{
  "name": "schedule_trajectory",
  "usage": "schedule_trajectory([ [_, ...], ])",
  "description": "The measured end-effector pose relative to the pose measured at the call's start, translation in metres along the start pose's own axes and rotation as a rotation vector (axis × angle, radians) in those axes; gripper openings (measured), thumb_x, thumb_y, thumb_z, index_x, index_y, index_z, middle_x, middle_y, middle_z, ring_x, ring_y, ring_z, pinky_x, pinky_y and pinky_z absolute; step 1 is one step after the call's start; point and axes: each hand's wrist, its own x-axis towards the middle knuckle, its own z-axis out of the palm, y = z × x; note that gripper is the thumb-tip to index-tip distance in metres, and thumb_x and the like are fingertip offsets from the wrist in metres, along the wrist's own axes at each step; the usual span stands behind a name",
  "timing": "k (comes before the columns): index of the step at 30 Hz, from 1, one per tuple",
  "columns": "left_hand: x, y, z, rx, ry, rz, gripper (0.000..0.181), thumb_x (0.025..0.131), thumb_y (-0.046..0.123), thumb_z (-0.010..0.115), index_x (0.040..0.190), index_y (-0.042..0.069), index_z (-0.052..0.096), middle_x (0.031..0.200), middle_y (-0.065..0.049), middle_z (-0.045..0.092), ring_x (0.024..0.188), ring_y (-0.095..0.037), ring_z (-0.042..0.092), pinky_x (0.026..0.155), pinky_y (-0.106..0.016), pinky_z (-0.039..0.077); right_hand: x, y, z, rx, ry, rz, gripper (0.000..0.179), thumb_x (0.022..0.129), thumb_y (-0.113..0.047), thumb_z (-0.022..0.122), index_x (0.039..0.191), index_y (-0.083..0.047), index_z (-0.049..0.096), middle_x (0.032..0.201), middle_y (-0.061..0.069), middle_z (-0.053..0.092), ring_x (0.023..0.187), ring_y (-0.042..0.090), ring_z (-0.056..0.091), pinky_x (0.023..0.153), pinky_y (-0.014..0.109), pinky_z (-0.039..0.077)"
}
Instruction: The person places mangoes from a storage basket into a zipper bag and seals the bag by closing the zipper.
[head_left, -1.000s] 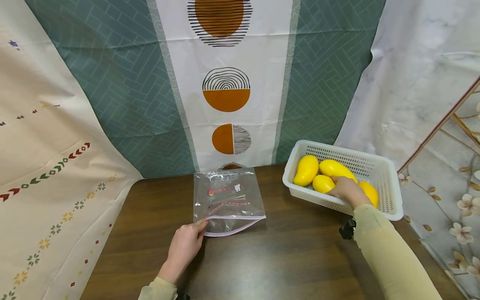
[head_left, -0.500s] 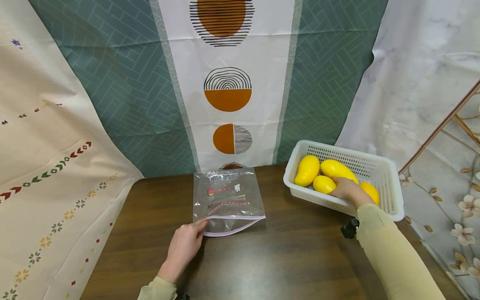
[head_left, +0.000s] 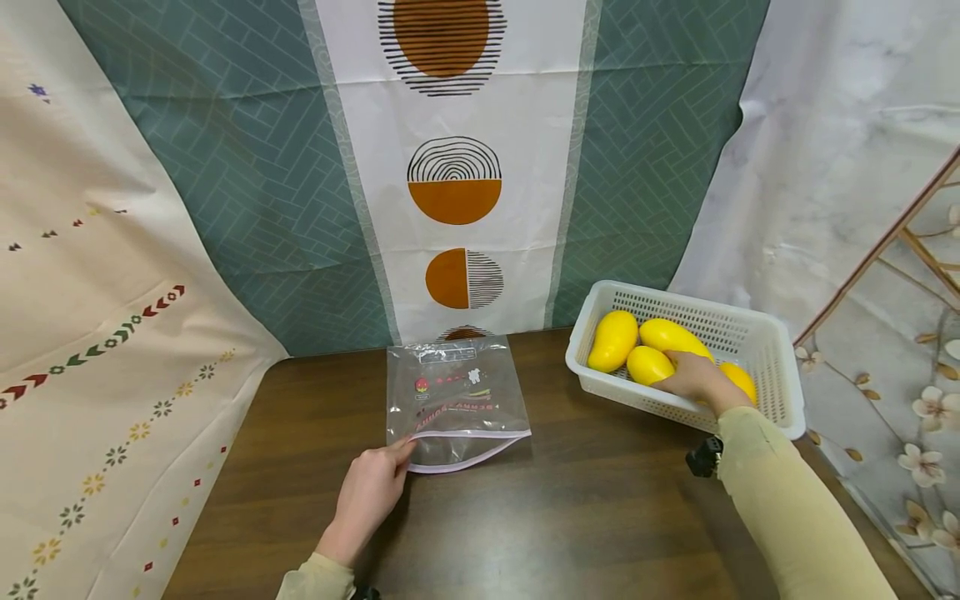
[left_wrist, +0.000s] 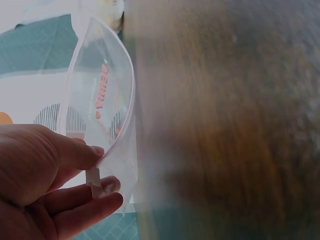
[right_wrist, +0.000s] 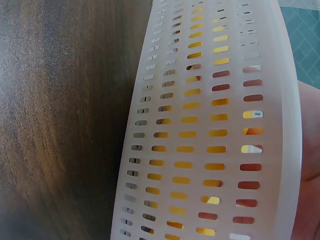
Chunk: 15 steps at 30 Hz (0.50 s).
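My left hand (head_left: 371,492) pinches the left end of the opening of a clear zip bag (head_left: 457,383) with a pink zip edge and printed pictures. The bag lies flat on the table with its mouth parted toward me. In the left wrist view, thumb and fingers hold the bag's corner by the zip (left_wrist: 131,100). On the right, my right hand (head_left: 693,379) reaches into a white basket (head_left: 780,367) and grips a small yellow mango (head_left: 649,365), its fingertips hidden partly behind the fruit. From the right wrist, the basket's slotted wall (right_wrist: 200,130) covers most of the hand.
Beside the held fruit lie other yellow mangoes: one at the left end (head_left: 612,340), a long mango (head_left: 675,335) behind, and a mango (head_left: 738,382) partly behind the right wrist. The brown table (head_left: 525,533) meets hanging cloths (head_left: 300,250) at its back and sides.
The small mango under my right hand has shifted and turned slightly in the basket. My left hand and the bag have stayed in place.
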Motion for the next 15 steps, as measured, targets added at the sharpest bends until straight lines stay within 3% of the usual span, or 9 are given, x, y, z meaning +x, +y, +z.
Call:
schedule_trajectory([
  [15, 0.000, 0.002, 0.000, 0.005, 0.005, 0.011, 0.033, 0.084, -0.007, 0.084, 0.115, 0.003, 0.083, 0.120, -0.012, 0.079, 0.100, -0.035, 0.079, 0.074, -0.051, 0.064, -0.011, 0.000, 0.000, 0.013, 0.073, -0.046, 0.103, 0.095, -0.048, 0.077, 0.162, 0.012, 0.026, 0.155, 0.041, 0.042, 0.137, 0.057, 0.044, 0.114, 0.073, 0.034],
])
